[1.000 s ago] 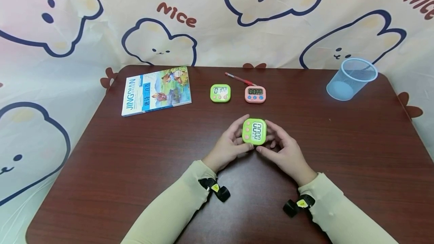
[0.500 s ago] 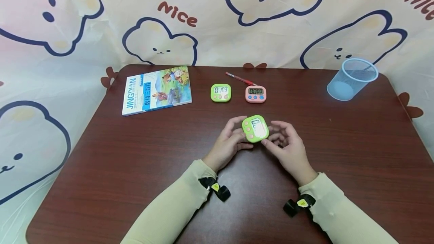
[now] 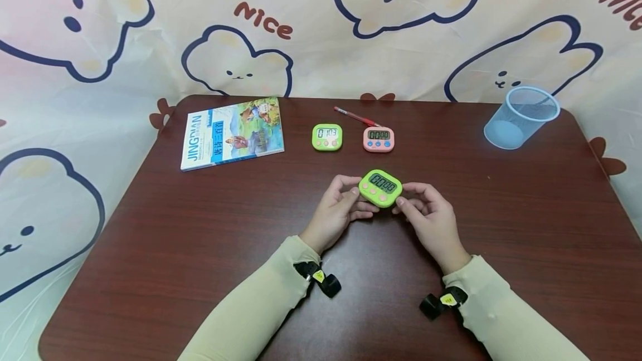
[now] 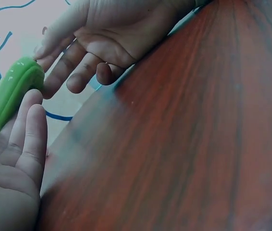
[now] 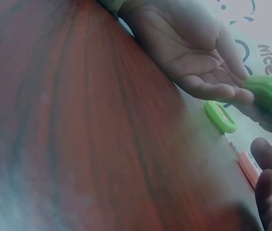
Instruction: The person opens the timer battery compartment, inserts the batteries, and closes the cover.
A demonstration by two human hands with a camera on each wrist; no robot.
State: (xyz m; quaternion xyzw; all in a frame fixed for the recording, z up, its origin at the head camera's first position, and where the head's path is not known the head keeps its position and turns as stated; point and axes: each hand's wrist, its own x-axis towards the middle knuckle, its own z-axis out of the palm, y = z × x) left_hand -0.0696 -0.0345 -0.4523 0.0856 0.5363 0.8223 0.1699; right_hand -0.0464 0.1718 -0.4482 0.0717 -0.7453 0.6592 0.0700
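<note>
Two hands hold one green timer (image 3: 380, 188) up over the middle of the brown table (image 3: 150, 238) in the head view. We see the left hand (image 3: 337, 210) pinching the timer's left edge and the right hand (image 3: 429, 217) pinching its right edge, and the screen faces up and shows 00:00. Farther back on the table we see a second green timer (image 3: 327, 137), with a pink timer (image 3: 378, 139) just beside it and a red pen (image 3: 356, 117) behind them. A book (image 3: 232, 133) lies flat at the back left, and a blue cup (image 3: 520, 117) lies on its side at the back right. In the left wrist view, we see the held timer (image 4: 13, 93) from its edge, with left fingers (image 4: 28, 132) curled under it and right fingers (image 4: 61, 62) touching its top end. In the right wrist view, the timer (image 5: 269, 101) rests on the left fingertips (image 5: 222, 91), and the right fingers (image 5: 270, 178) are bent just below it.
</note>
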